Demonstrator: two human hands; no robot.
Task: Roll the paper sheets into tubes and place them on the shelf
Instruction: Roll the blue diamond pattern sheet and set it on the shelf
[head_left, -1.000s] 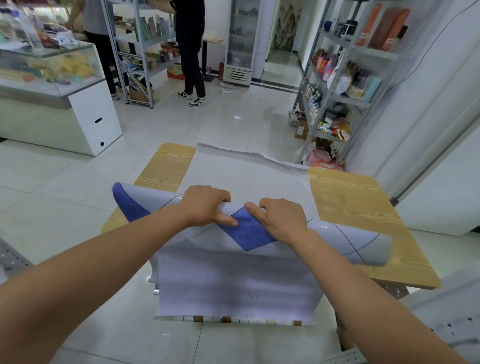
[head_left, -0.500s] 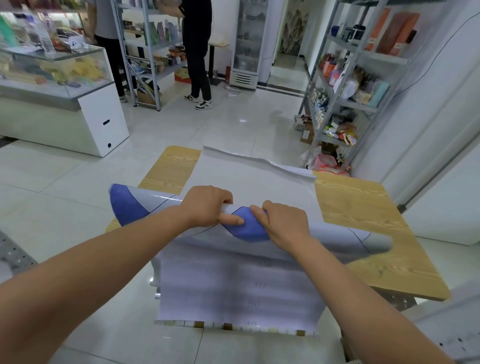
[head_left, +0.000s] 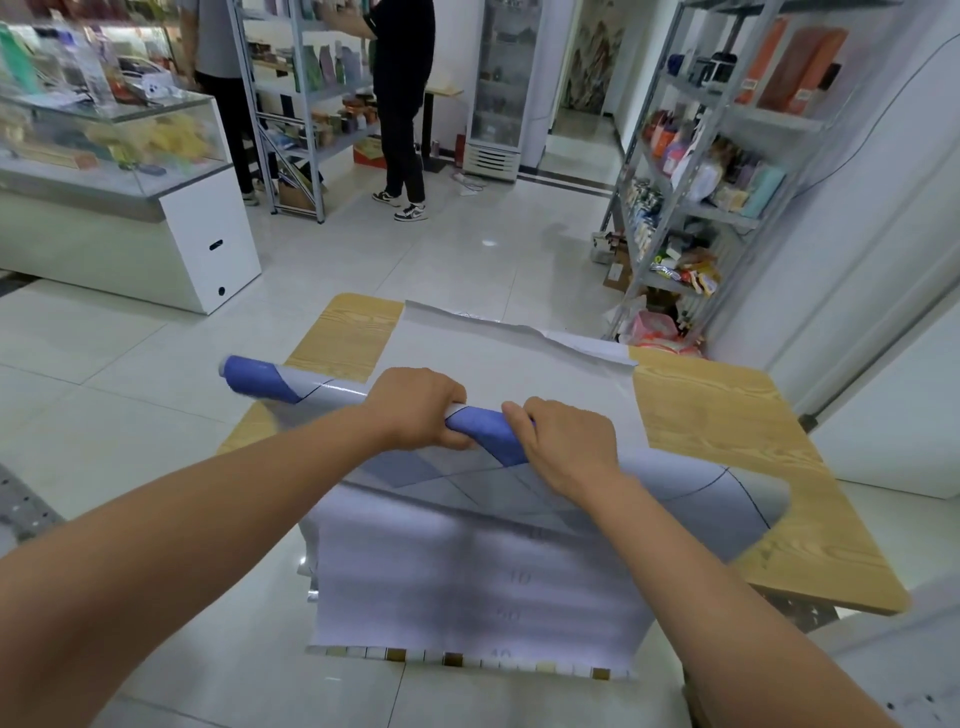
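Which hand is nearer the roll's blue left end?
Left. The left hand grips the roll closer to the blue end; the right hand grips beyond it, farther along.

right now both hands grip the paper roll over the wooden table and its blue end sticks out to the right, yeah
Not quite. In the head view the blue end sticks out to the left, beyond the left hand; the end past the right hand is pale grey. Both hands do grip the paper roll over the wooden table.
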